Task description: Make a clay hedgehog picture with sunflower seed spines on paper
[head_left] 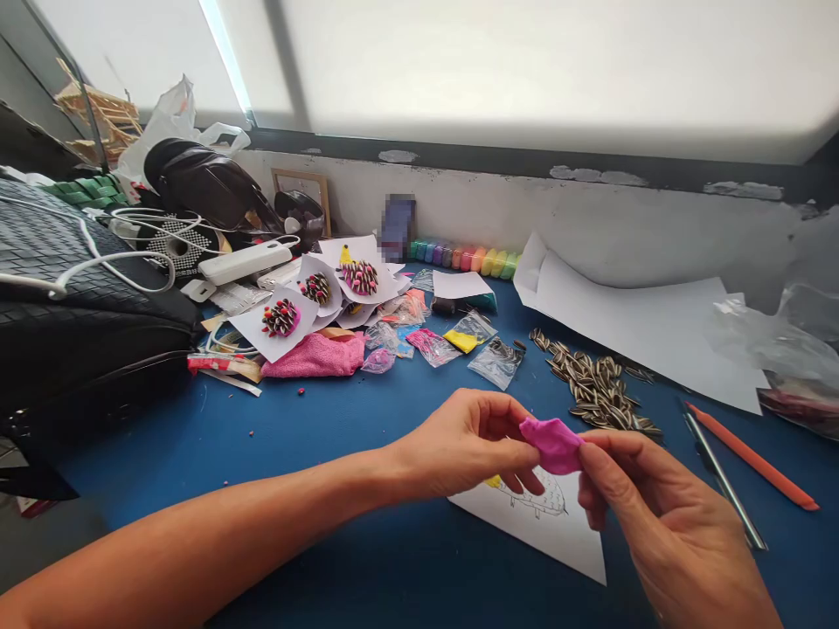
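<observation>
A flattened piece of magenta modelling clay (556, 445) is stretched between my two hands above the table. My left hand (468, 445) pinches its left end between thumb and fingers. At the other end, the thumb and index finger of my right hand (662, 515) grip the clay. Beneath them lies a sheet of white paper (564, 546) with a pencil drawing of a rounded body on short legs, partly hidden by my hands. A bit of yellow clay (494, 481) shows on the drawing. Striped sunflower seeds (599, 389) are heaped just beyond my right hand.
An orange marker (753, 456) and a silver pen (724, 480) lie at the right. Small bags of clay (465, 339), a pink cloth (318, 354) and papers with seed-covered clay figures (281, 318) fill the back left. A black woven bag (85, 349) stands at the left edge.
</observation>
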